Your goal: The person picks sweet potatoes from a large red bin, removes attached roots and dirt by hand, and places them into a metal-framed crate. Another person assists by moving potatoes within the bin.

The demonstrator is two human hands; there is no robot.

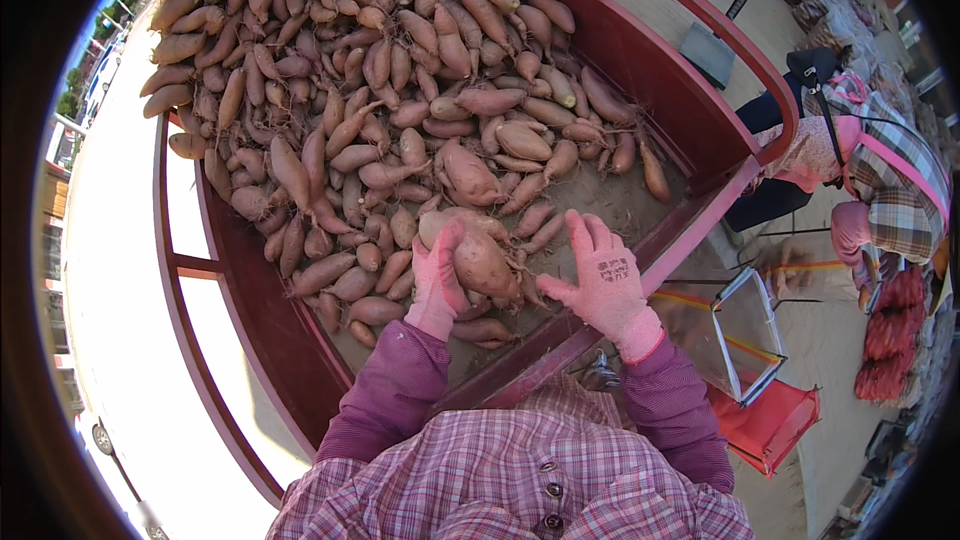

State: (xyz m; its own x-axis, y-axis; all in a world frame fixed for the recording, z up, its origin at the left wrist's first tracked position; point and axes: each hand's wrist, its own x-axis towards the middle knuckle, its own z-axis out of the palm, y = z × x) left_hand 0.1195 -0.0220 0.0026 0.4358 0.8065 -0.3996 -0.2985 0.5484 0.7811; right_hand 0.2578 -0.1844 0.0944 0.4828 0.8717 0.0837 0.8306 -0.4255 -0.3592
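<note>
A large pile of sweet potatoes (360,90) fills much of a red metal trailer bed (285,315). My left hand (439,277), in a pink glove, is closed around one side of a big sweet potato (487,262) with stringy roots at its right end. To the right of those roots, my right hand (604,281), also gloved in pink, has its fingers and thumb spread and holds nothing. It is above the bed's near edge. Smaller sweet potatoes lie below and beside the large one.
The bed's red rim (652,266) runs close in front of me. Right of it stand an open clear bag on a frame (720,330) and a red bag (772,420). A person in plaid (896,180) bends near filled red mesh bags (892,337). A platform scale (707,54) stands beyond.
</note>
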